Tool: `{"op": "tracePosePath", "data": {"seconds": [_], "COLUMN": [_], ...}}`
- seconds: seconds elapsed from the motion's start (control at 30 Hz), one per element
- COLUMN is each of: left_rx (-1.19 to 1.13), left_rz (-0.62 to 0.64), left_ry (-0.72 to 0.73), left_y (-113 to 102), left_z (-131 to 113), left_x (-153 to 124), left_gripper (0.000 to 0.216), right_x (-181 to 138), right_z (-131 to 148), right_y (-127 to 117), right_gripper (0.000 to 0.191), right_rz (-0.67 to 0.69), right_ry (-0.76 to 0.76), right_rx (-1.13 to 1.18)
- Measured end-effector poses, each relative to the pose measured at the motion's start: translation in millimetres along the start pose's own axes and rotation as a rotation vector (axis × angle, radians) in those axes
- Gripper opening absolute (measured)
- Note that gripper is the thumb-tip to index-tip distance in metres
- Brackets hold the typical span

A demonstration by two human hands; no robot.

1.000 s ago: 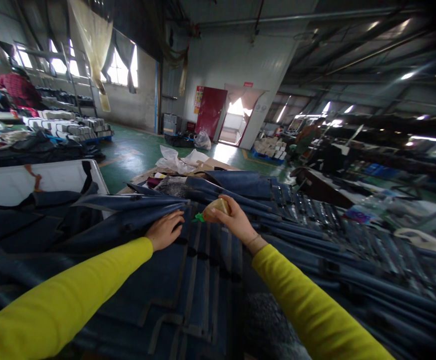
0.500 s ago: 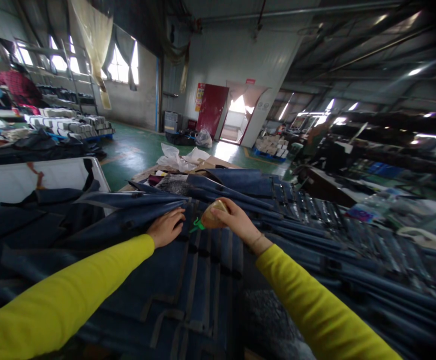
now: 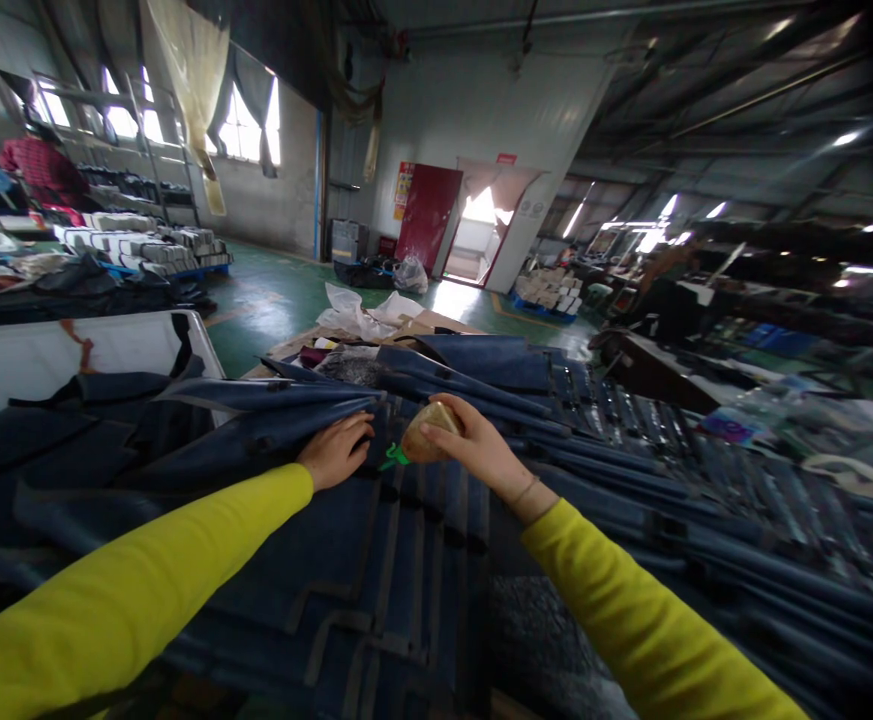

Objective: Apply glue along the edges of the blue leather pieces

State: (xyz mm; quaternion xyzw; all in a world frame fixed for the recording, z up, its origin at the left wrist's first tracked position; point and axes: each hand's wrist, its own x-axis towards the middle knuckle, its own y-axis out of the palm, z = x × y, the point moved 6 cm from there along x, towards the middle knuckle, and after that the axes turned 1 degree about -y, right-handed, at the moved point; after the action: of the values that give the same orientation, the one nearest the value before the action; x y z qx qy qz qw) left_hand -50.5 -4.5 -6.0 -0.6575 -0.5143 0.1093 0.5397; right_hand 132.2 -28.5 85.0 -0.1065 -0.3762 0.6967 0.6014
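Note:
My right hand (image 3: 470,445) is closed around a tan, rounded, bottle-like object (image 3: 428,432) with a bright green tip (image 3: 395,457). The tip points down and left, just above dark blue panels (image 3: 406,560) with grey edging, laid in overlapping rows. Whether the tip touches them I cannot tell. To its left, my left hand (image 3: 337,450) lies on the end of a folded dark blue piece (image 3: 256,440), palm down with fingers stretched out and slightly bent. Its thumb is mostly hidden.
More dark blue pieces (image 3: 631,480) are stacked to the right. A white panel (image 3: 121,345) stands at the left, and crumpled clear plastic (image 3: 361,312) lies behind the pile. Farther off are bundled stacks (image 3: 143,245), a red door (image 3: 428,215) and a person (image 3: 44,170) in a checked top.
The tan object has turned slightly in my right hand's grasp, its green tip a little lower. My left hand stays on the fabric. The whole view has shifted slightly.

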Motion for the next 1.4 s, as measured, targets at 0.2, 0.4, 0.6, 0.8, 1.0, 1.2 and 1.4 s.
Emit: {"op": "tracePosePath", "data": {"seconds": [0.2,0.4,0.6,0.8,1.0,1.2,1.4], "left_rx": [-0.005,-0.012,0.002,-0.003,0.025,0.03,0.028], "left_rz": [0.013,0.001,0.009,0.021,0.019,0.012,-0.01], "left_ry": [-0.007,-0.006,0.002,0.004,-0.002,0.014,0.027], "left_y": [0.6,-0.7,-0.1,-0.3,0.2,1.3,0.9], "left_z": [-0.1,0.5,0.1,-0.4,0.2,0.6,1.7], "left_x": [0.0,-0.8,-0.9,-1.1,-0.6,-0.9,-1.4], "left_gripper": [0.022,0.022,0.021,0.021,0.02,0.02,0.02], "right_x": [-10.6,-19.8,-24.7,-38.2,-63.5,-80.5,-91.1], "right_z": [30.1,15.3,0.6,3.4,9.6,15.7,20.9], "right_y": [2.4,8.0,6.8,10.4,19.7,23.3,26.3], "right_gripper": [0.05,0.047,0.046,0.047,0.047,0.048,0.048], "right_rz": [0.025,0.056,0.048,0.066,0.174,0.241,0.28], "right_ry": [-0.179,-0.043,0.034,0.021,0.007,0.023,0.024], "right_rx": [-0.116,-0.027,0.049,0.075,0.096,0.122,0.128]}}
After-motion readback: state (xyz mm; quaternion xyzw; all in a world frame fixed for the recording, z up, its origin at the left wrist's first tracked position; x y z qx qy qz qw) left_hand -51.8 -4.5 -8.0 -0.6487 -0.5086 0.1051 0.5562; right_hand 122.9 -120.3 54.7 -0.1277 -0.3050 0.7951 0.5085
